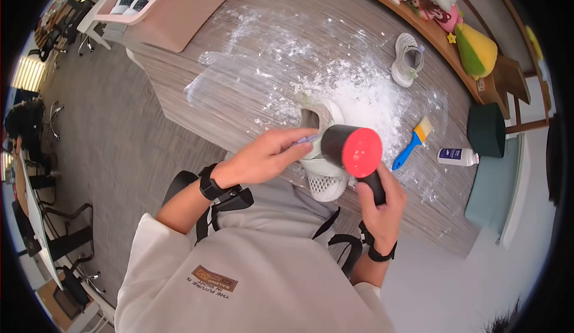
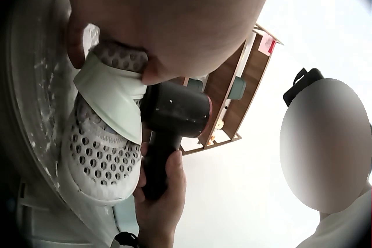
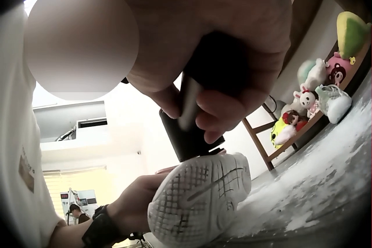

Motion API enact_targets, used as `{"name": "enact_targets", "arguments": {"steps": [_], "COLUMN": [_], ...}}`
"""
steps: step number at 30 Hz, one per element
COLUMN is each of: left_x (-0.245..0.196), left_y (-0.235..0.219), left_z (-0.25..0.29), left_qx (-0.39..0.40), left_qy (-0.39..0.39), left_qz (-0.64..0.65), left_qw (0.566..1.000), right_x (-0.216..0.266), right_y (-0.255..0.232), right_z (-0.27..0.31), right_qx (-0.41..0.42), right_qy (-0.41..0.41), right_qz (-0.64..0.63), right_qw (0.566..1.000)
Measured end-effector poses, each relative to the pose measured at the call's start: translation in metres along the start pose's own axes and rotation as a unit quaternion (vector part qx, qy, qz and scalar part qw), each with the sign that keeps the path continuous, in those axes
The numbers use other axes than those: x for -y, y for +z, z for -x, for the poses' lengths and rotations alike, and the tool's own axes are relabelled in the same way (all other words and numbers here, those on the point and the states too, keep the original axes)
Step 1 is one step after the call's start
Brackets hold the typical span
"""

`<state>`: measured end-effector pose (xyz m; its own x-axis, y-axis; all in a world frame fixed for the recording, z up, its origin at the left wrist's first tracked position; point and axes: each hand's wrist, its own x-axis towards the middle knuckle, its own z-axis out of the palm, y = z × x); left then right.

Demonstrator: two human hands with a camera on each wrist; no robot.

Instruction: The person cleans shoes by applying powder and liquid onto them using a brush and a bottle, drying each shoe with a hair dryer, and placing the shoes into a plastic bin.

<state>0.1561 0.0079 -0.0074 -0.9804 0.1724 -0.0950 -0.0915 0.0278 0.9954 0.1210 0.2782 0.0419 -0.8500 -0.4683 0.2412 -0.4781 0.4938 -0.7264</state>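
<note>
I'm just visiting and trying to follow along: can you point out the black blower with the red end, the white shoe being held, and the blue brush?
blower (image 1: 359,151), head view, on its red end.
white shoe (image 2: 102,155), left wrist view, on its perforated toe.
blue brush (image 1: 406,150), head view, on its blue handle.
</note>
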Motion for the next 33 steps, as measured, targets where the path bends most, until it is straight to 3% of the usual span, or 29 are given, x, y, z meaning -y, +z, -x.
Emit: {"name": "enact_targets", "arguments": {"steps": [3,5,8,11,12,15,18,22,25,30,33], "left_x": [0.006,-0.003,0.005,-0.004,-0.004,-0.007,-0.008,-0.006,-0.008,-0.005,-0.006], "left_y": [0.000,-0.003,-0.004,-0.011,-0.010,-0.005,0.000,0.002,-0.003,-0.009,-0.005], "left_z": [0.002,0.002,0.000,0.001,0.001,0.000,0.000,-0.003,-0.002,0.004,0.007], "left_qx": [0.026,0.039,0.028,0.044,0.044,0.040,0.035,0.031,0.023,0.008,-0.004], "left_qy": [-0.009,-0.038,-0.006,-0.074,-0.064,-0.042,-0.043,-0.048,-0.049,-0.059,-0.043], "left_qz": [-0.012,-0.003,0.059,0.031,0.036,0.043,0.039,0.080,0.102,0.081,0.085], "left_qw": [1.000,0.999,0.998,0.996,0.996,0.997,0.998,0.995,0.993,0.995,0.995], "right_x": [0.003,0.007,0.022,0.021,0.023,0.017,0.017,0.028,0.033,0.011,0.004], "right_y": [0.004,0.007,0.008,-0.004,-0.008,-0.018,-0.021,-0.005,-0.001,-0.015,-0.020], "right_z": [-0.004,-0.005,-0.010,-0.003,-0.001,0.010,0.010,0.005,0.009,0.017,0.021], "right_qx": [-0.020,-0.009,0.042,0.113,0.123,0.043,-0.009,0.027,0.115,-0.005,-0.049], "right_qy": [0.087,0.034,-0.056,-0.085,-0.088,-0.098,-0.026,-0.090,-0.114,-0.086,0.025], "right_qz": [-0.024,-0.005,0.008,0.023,0.038,0.075,0.106,0.109,0.110,0.104,0.058], "right_qw": [0.996,0.999,0.998,0.990,0.988,0.991,0.994,0.990,0.981,0.991,0.997]}}
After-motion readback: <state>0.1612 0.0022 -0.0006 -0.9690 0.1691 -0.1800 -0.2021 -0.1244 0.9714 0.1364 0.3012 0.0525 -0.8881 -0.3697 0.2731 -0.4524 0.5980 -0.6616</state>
